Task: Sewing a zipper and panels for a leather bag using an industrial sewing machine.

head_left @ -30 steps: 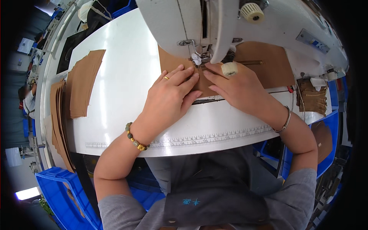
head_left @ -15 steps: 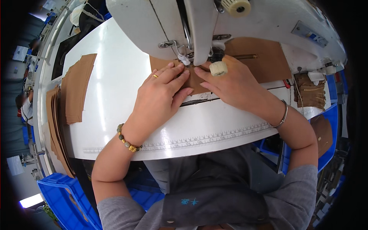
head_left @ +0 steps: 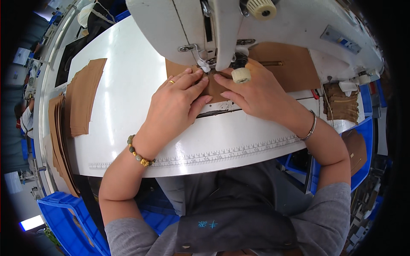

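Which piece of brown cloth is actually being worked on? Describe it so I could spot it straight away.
Start at the big white sewing machine at the top of the white table. Under its needle lies a brown fabric piece, pinned flat by the left hand and right hand. Unlike the loose stack of brown pieces at the table's left, it carries a zipper.

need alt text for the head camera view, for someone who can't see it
Seen from above, a person's left hand and right hand press a brown fabric piece flat under the needle of a white sewing machine. A stack of brown fabric pieces lies at the left of the white table.
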{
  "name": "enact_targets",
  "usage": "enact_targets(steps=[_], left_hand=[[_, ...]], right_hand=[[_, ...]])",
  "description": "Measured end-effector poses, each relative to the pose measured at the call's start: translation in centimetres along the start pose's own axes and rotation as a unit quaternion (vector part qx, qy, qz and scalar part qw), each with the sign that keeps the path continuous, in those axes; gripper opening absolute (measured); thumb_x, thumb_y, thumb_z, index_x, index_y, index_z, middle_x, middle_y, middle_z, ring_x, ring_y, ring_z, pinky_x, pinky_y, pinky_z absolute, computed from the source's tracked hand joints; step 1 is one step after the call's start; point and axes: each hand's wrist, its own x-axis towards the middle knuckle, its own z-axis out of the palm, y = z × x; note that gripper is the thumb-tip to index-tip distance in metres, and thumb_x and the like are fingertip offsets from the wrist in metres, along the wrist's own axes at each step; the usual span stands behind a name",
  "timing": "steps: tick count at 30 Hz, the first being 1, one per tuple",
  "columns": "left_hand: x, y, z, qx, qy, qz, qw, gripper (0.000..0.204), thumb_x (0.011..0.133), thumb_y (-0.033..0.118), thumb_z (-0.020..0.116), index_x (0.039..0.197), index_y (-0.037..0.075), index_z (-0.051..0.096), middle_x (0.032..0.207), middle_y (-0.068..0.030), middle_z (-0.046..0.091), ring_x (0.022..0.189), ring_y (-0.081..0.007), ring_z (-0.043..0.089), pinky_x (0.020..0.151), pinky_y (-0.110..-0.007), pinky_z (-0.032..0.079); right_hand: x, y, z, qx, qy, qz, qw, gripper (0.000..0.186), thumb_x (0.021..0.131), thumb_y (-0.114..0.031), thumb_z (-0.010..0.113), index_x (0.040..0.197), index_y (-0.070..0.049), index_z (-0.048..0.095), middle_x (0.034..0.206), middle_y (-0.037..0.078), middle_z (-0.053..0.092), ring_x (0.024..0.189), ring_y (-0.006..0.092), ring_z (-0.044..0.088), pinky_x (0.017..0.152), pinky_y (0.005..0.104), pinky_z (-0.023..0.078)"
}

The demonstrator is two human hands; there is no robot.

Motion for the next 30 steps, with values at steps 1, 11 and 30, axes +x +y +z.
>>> enact_targets(steps=[1,11,30], left_hand=[[0.0,0.0,0.0,0.000,0.001,0.000,1.000,0.033,0.091,0.021,0.079,0.119,0.002,0.078,0.130,-0.0119,0.073,0.124,-0.0356,0.068,0.100,-0.042,0.057],[0.2,0.0,0.0,0.038,0.013,0.019,0.999,0.033,0.091,0.021,0.078,0.120,0.004,0.078,0.126,-0.0105,0.074,0.124,-0.0318,0.069,0.099,-0.040,0.056],[-0.1,-1.4,0.8,0.238,-0.025,-0.096,0.966,0.037,0.103,0.034,0.064,0.133,0.013,0.072,0.141,-0.0060,0.067,0.138,-0.0335,0.057,0.112,-0.062,0.043]], right_hand=[[0.0,0.0,0.0,-0.001,-0.001,-0.001,1.000,0.040,0.094,-0.028,0.075,0.131,-0.011,0.074,0.124,0.007,0.075,0.091,0.0329,0.061,0.084,0.0424,0.053],[0.1,0.0,0.1,0.050,0.043,0.006,0.998,0.026,0.090,-0.028,0.075,0.104,-0.006,0.078,0.104,0.012,0.066,0.111,0.0303,0.063,0.110,0.0485,0.046],[0.8,-4.9,-1.4,-0.035,-0.019,-0.020,0.999,0.035,0.095,-0.032,0.070,0.111,-0.002,0.075,0.101,0.015,0.072,0.098,0.0364,0.072,0.090,0.0444,0.055]])
